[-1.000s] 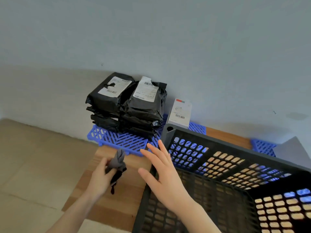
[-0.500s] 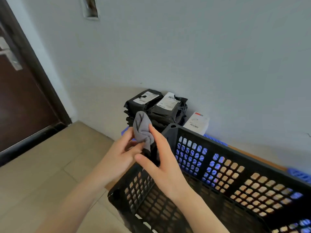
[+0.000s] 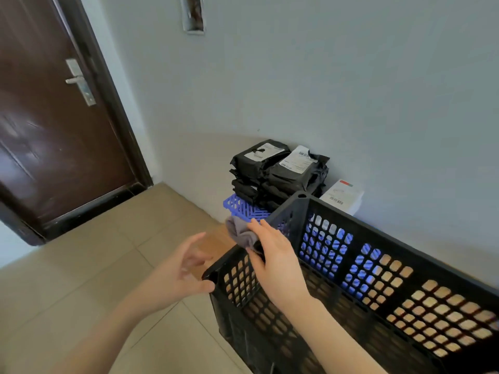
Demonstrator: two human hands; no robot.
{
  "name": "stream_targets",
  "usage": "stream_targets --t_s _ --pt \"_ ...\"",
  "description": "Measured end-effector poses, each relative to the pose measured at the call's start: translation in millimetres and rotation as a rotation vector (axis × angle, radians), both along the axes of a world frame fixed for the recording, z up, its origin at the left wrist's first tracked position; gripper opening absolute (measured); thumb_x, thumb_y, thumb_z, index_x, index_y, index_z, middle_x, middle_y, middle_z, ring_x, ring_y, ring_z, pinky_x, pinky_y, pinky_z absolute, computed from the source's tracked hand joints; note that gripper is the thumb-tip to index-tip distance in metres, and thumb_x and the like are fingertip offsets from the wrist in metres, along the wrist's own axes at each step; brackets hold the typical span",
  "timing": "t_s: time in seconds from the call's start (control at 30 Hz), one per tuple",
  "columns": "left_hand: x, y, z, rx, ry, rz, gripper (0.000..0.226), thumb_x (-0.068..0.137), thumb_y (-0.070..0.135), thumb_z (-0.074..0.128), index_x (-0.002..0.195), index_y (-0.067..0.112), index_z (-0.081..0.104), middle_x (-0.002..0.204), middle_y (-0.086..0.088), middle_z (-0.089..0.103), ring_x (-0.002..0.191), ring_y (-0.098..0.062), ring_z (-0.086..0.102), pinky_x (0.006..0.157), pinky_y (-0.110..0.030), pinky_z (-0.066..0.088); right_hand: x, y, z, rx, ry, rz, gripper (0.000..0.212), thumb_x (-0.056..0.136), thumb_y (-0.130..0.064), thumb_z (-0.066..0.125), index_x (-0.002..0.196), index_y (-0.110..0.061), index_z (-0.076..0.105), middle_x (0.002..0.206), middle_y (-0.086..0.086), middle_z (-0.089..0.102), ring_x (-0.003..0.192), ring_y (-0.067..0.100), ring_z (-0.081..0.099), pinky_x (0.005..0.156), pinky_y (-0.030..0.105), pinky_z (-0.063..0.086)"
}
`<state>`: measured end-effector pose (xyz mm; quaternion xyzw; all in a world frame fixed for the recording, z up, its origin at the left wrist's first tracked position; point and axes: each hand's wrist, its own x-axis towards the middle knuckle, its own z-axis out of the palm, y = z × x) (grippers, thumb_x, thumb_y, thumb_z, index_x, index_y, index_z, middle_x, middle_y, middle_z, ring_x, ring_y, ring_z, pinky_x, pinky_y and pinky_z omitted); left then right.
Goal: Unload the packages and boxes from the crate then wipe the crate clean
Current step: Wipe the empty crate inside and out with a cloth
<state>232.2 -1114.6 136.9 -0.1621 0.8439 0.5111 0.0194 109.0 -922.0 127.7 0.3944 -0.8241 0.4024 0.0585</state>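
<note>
A black lattice crate (image 3: 378, 238) fills the lower right, with nothing visible inside it. My right hand (image 3: 278, 255) reaches over its left end wall and holds a bunched grey cloth (image 3: 240, 232) just above the rim. My left hand (image 3: 181, 271) hovers open just outside the crate's near left corner, fingers spread. Several black packages (image 3: 278, 171) with white labels are stacked against the wall behind the crate on a blue plastic pallet (image 3: 243, 207). A white box (image 3: 343, 195) stands to the right of the stack.
A dark brown door (image 3: 54, 117) with a metal handle closes off the left. Beige floor tiles (image 3: 94, 265) lie between the door and the crate. The grey wall (image 3: 351, 90) runs close behind the crate and packages.
The cloth passed from my left hand to my right hand. My left hand let go and dropped toward the crate's corner. The view swung left and up, showing the door.
</note>
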Motion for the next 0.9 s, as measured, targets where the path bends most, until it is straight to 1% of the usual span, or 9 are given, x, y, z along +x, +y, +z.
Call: stream_targets --t_s 0.1,0.13,0.2,0.33,0.43,0.5,0.67,0.77,0.9 --pt "1.0 1.2 -6.7 0.04 0.029 0.061 0.103 0.062 0.029 0.09 0.135 0.058 0.024 0.131 0.014 0.055 0.114 -0.002 0.059 0.094 -0.026 0.047 11.0 -16.0 -21.6 0.267 0.07 0.23 0.055 0.097 -0.027 0.053 0.149 -0.024 0.035 0.158 -0.008 0.027 0.149 0.008 0.009 0.122 0.031 0.001" --pt "-0.3 1.3 -9.1 0.055 0.04 0.079 0.105 0.064 0.021 0.09 0.136 0.058 0.023 0.133 0.016 0.052 0.114 -0.002 0.059 0.091 -0.024 0.047 14.6 -18.0 -29.1 0.291 0.092 0.264 0.056 0.098 -0.032 0.05 0.15 -0.025 0.033 0.159 -0.011 0.02 0.148 0.005 0.001 0.12 0.028 -0.007" --pt "-3.9 2.6 -12.3 0.05 0.045 0.076 0.108 0.067 0.01 0.087 0.136 0.057 0.019 0.136 0.02 0.046 0.118 -0.004 0.056 0.084 -0.017 0.045 15.9 -17.5 -37.8 0.289 0.125 0.288 0.055 0.098 -0.041 0.044 0.15 -0.027 0.033 0.158 -0.015 0.017 0.146 0.002 -0.003 0.116 0.029 -0.012" --pt "-12.8 0.7 -12.6 -0.045 -0.021 0.038 0.114 0.066 0.014 0.088 0.138 0.058 0.011 0.141 0.02 0.037 0.128 -0.008 0.044 0.08 -0.015 0.04 -7.9 -11.2 -37.3 0.373 0.259 0.293 0.054 0.098 -0.048 0.041 0.15 -0.034 0.032 0.157 -0.02 0.017 0.147 -0.002 0.001 0.12 0.035 -0.01" --pt "-18.2 -3.6 -9.6 -0.14 -0.072 -0.004 0.122 0.066 0.021 0.089 0.149 0.047 0.004 0.149 0.012 0.03 0.137 -0.011 0.033 0.084 -0.017 0.038 -36.4 -8.7 -32.0 0.382 0.244 0.255 0.051 0.098 -0.044 0.045 0.147 -0.033 0.038 0.156 -0.017 0.026 0.146 -0.002 0.008 0.122 0.036 -0.002" --pt "-19.9 -4.9 -8.6 -0.139 -0.083 -0.021 0.121 0.067 0.022 0.088 0.152 0.044 0.005 0.152 0.014 0.028 0.139 -0.01 0.029 0.085 -0.016 0.037 -59.2 -7.8 -27.8 0.407 0.228 0.206 0.049 0.098 -0.045 0.045 0.145 -0.033 0.041 0.155 -0.016 0.03 0.146 -0.001 0.011 0.123 0.038 0.001" --pt "-17.3 -7.9 -11.4 -0.181 -0.064 -0.084 0.099 0.071 0.027 0.084 0.14 0.055 0.019 0.143 0.028 0.037 0.131 0.01 0.031 0.096 -0.017 0.03 -114.5 -10.8 -20.1 0.497 0.225 0.074 0.049 0.098 -0.05 0.042 0.143 -0.03 0.044 0.152 -0.011 0.04 0.145 0.005 0.022 0.122 0.04 0.008" --pt "-13.7 -9.4 -15.9 -0.197 -0.065 -0.087 0.087 0.074 0.031 0.082 0.135 0.059 0.026 0.133 0.034 0.045 0.119 0.027 0.032 0.091 -0.008 0.028 -151.7 -3.1 -17.7 0.566 0.163 -0.053 0.051 0.1 -0.049 0.04 0.147 -0.028 0.038 0.155 -0.008 0.034 0.146 0.008 0.02 0.122 0.041 0.011" --pt "-11.8 -8.5 -18.2 -0.161 -0.055 -0.099 0.063 0.078 0.024 0.078 0.123 0.055 0.047 0.115 0.035 0.061 0.114 0.018 0.048 0.085 -0.002 0.035 -182.3 -0.6 -15.6 0.618 0.075 -0.175 0.053 0.101 -0.047 0.039 0.148 -0.025 0.034 0.158 -0.003 0.03 0.148 0.013 0.017 0.122 0.044 0.008"
